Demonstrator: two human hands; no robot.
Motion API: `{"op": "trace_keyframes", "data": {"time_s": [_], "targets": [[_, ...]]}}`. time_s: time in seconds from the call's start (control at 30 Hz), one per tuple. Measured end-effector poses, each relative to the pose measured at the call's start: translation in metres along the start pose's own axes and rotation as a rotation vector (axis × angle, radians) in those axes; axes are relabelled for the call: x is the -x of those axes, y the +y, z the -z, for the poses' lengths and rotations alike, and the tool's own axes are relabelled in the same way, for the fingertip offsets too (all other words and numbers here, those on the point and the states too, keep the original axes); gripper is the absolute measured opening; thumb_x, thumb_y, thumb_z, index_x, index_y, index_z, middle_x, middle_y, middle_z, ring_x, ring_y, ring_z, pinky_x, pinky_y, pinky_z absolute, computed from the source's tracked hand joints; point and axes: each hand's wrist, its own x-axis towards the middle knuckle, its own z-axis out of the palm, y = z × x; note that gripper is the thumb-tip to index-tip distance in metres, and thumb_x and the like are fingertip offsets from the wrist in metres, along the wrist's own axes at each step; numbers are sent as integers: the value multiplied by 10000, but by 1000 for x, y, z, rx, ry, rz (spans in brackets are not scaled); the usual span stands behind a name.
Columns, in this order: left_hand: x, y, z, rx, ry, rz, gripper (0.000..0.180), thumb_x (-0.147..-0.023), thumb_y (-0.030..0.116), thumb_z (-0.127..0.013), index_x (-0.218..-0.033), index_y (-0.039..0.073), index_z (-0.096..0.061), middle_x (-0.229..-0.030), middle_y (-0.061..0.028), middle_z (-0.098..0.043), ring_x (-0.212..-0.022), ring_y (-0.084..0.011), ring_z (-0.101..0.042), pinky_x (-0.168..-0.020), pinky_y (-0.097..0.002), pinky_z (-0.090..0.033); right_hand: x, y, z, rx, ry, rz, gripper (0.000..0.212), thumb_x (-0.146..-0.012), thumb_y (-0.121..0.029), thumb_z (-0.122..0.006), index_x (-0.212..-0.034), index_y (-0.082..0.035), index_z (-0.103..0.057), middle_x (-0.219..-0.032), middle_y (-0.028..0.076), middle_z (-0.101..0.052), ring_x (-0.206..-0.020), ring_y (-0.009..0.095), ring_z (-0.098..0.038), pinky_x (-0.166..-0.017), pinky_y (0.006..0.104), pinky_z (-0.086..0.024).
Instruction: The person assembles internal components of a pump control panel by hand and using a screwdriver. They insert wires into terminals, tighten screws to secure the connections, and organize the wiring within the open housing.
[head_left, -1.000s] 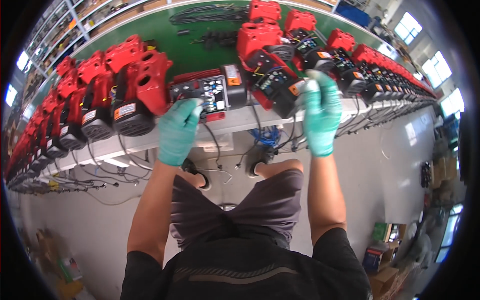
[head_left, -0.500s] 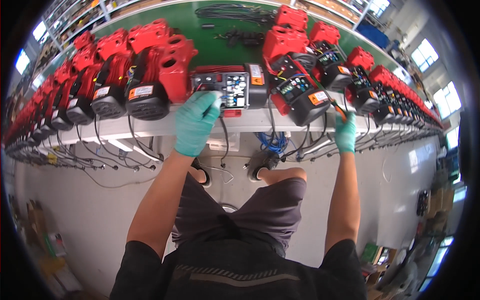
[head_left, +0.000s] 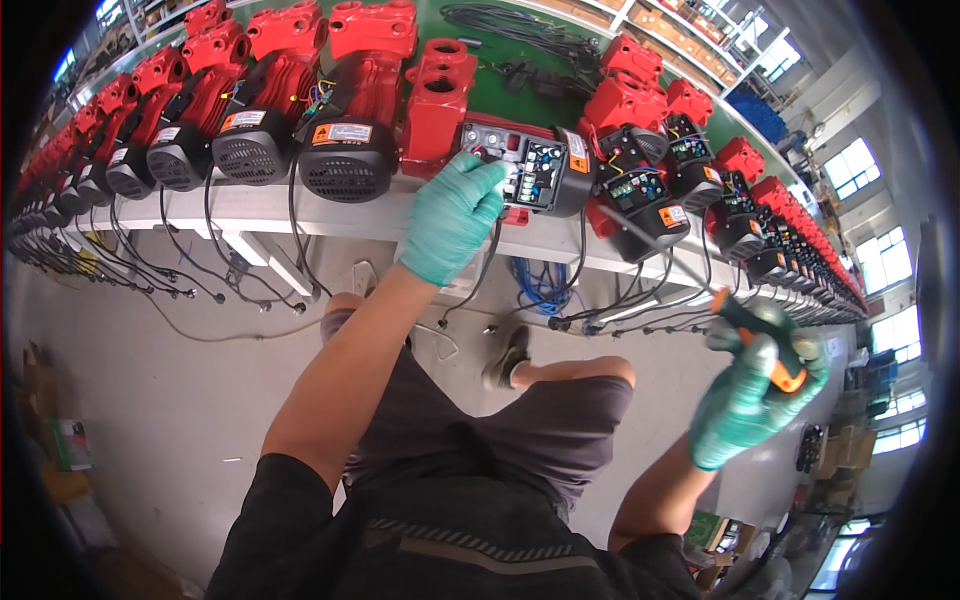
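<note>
A red pump with a black motor cover (head_left: 573,190) lies on its side in front of me, its terminal box open on a circuit board (head_left: 538,172). My left hand (head_left: 452,215), in a green glove, rests against the box's left part. Its fingers are closed at the board's edge; whatever they pinch is hidden. To the right, lower than the bench edge, my gloved right hand (head_left: 758,385) holds a screwdriver (head_left: 757,338) with a dark and orange handle. Its long shaft slants up and left toward a neighbouring pump with an opened box (head_left: 637,188), apart from my pump's board.
Rows of red pumps (head_left: 345,155) line the bench on the left and right, black cables (head_left: 295,230) hanging over its white edge (head_left: 390,208). Black cable bundles (head_left: 520,25) lie on the green bench top. A blue coiled cable (head_left: 540,288) is under the bench.
My right hand has drawn back from the bench, down and right, with the screwdriver now turned with its shaft toward the pumps. My left hand stays at the open box. The view has shifted.
</note>
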Motion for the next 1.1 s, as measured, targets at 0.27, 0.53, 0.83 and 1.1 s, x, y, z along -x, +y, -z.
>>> {"op": "trace_keyframes", "data": {"time_s": [0.27, 0.53, 0.83, 1.1], "targets": [[2, 7, 5, -67, -49, 32, 266, -863, 74, -692, -1127, 72, -728, -1050, -123, -657, -864, -325, -676, -766, -416, -560, 26, 31, -72, 101, -49, -2, 460, -918, -87, -778, -1207, -79, -420, -1132, 228, -677, -984, 229, -694, -861, 326, -595], [2, 3, 9, -103, -64, 25, 295, -867, 84, -688, -1160, 77, -714, -1087, -124, -656, -882, -336, -680, -776, -424, -573, 35, 35, -79, 144, -6, 48, 421, -937, -154, -771, -1188, -80, -440, -1088, 236, -695, -964, 271, -705, -798, 370, -600], [1, 1, 3, -75, -11, -30, 310, -837, 15, -673, -1138, 73, -717, -941, -113, -628, -805, -295, -665, -715, -392, -543, 32, 24, -79, 152, -85, 45, 412, -922, -134, -785, -1176, -69, -466, -1118, 243, -686, -1021, 282, -694, -867, 385, -586], [-2, 8, 7, -119, -26, -7, 306, -830, 30, -696, -1134, 56, -720, -942, -112, -634, -798, -291, -665, -717, -389, -547, -40, -17, -85, 713, -552, 351, 573, -731, -419, -915, -1029, 9, -676, -865, 135, -716, -702, 264, -706, -674, 341, -572]]}}
